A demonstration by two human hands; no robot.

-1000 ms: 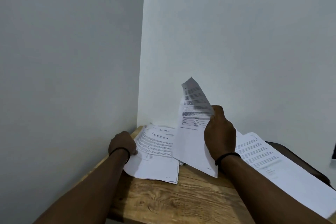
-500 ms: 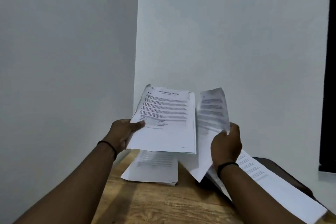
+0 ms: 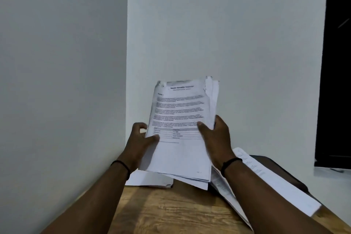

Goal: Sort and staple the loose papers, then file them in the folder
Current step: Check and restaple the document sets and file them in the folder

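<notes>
Sheets merged into one raised stack (image 3: 180,133); both hands pinching edges; print seemingly blurred.

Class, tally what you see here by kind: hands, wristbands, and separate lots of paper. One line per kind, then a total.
Hands: 2, left hand and right hand
Black wristbands: 2
Paper lots: 3, held stack, left pile, right sheets
Total: 7

The left hand (image 3: 139,141) and right hand (image 3: 216,138) hold the raised stack (image 3: 180,131) by its side edges; below it, papers (image 3: 152,180) lie left and sheets (image 3: 269,180) right on the table (image 3: 176,213).
</notes>
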